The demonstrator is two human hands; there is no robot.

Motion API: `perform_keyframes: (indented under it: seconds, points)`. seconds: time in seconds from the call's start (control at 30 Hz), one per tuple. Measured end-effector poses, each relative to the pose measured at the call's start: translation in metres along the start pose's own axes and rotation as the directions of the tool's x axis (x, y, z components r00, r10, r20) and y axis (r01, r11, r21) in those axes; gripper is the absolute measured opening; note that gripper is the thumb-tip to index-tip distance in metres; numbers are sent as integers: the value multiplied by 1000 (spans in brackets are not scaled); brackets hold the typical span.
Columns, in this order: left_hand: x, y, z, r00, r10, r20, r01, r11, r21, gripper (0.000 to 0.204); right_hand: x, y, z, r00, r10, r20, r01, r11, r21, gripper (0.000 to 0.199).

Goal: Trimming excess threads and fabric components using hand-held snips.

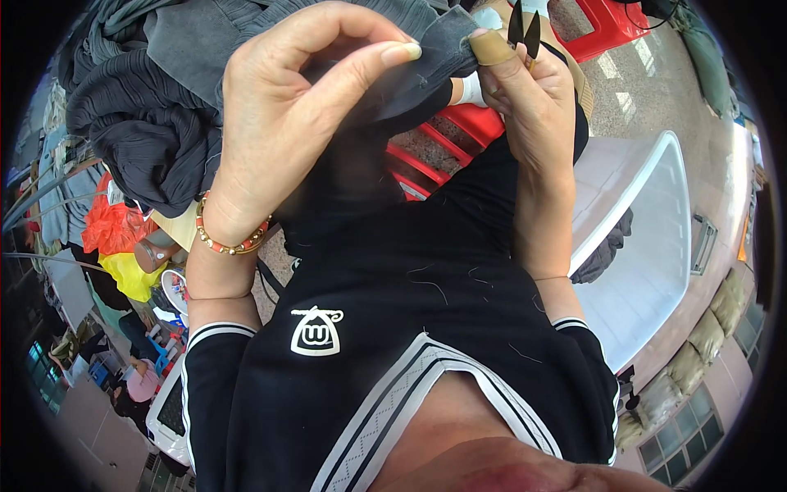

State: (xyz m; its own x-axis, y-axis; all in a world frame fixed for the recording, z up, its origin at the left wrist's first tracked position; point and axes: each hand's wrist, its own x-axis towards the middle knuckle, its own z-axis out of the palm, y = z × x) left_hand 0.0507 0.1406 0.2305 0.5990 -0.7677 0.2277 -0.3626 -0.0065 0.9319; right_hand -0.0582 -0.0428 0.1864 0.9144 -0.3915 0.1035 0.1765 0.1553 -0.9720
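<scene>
Pinched grey garment (426, 57) — snips (523, 29) alongside

Both hands (287, 115) (529, 98) pinch grey cloth (443, 49) (snips (523, 29) in right).

L hand (287, 107): raised, back to cam, thumb + index curled into a pinch, other fingers bent.
L wrist: bent, forearm up from lower edge.
R hand (525, 90): raised, fingers closed, thumb tip pressed fwd.
R forearm: near upright, just beside the L.
</scene>
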Motion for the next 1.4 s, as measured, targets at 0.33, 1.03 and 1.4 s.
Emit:
perform_keyframes:
  seconds: [0.33,1.03,1.4]
  points:
    - [23,9,-3,949,-197,246,247,950,-190,28,-1,6,-10,999,40,23,-43,989,143,20]
    - [18,9,8,957,-273,92,288,916,-280,18,-18,11,-9,824,-565,51,442,582,-682,34]
    - [17,7,13,965,-258,48,262,935,-240,20,-17,16,-3,841,-540,8,417,639,-646,29]
